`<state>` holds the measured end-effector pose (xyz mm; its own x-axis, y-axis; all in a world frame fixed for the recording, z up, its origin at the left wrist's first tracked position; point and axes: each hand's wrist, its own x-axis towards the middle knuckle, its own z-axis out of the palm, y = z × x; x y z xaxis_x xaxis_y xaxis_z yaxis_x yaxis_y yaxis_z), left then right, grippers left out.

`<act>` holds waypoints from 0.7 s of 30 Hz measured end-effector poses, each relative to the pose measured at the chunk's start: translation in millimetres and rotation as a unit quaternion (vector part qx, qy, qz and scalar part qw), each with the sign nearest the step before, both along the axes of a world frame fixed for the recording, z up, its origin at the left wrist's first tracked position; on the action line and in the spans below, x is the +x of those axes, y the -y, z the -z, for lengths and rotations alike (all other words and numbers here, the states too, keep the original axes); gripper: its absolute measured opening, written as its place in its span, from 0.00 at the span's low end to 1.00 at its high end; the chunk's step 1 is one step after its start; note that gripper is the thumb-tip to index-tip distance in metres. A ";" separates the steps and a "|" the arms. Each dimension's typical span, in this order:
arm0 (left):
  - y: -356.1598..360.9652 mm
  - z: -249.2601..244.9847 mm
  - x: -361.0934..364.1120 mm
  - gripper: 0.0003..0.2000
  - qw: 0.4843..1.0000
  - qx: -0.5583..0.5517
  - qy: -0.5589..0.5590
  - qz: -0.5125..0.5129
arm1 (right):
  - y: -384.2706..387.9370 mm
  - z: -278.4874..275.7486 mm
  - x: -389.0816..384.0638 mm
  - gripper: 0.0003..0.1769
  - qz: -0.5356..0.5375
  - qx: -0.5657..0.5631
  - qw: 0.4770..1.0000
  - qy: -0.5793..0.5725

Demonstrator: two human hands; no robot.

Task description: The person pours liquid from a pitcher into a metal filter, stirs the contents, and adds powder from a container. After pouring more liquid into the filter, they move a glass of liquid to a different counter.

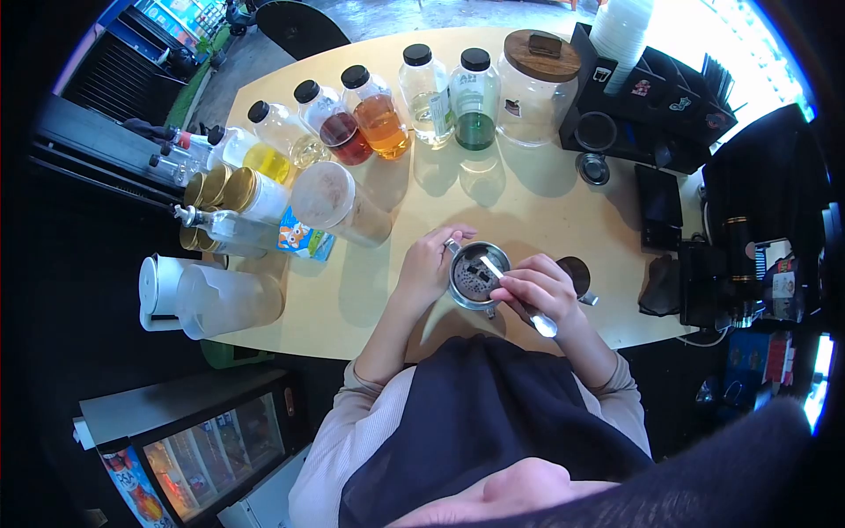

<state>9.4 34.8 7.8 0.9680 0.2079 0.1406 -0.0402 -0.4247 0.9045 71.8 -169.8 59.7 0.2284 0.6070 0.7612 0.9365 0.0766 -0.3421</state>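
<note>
A metal cup [459, 297] with dark, bubbly liquid [475, 280] stands on the table in front of me. My left hand [431, 262] is closed at the cup's left side, its fingers at the handle. Over the cup's right rim, my right hand [539, 289] grips a spoon [546, 326]. The spoon's shiny rounded end points back toward me, while its pale narrow end [489, 266] reaches over the liquid. Just behind the right hand sits another dark cup [575, 273] with a metal handle, partly hidden.
Black-capped bottles [378, 121] of coloured liquid and a wooden-lidded jar [528, 114] line the far edge. On the left stand a large clear tub [348, 211], a blue carton [304, 238] and white pitchers [233, 299]. Black organizers [656, 97] and a machine [757, 202] stand right.
</note>
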 end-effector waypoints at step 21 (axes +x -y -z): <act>6.5 -0.5 -7.9 0.24 1.000 -0.029 -0.003 -0.009 | 35.0 12.4 13.0 0.17 0.065 0.267 0.833 -0.481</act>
<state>1.5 28.3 8.3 0.9647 0.2338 0.1210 -0.0263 -0.3716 0.9280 84.9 -204.8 47.3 0.9255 0.1635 0.3417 0.2611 0.3781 -0.8882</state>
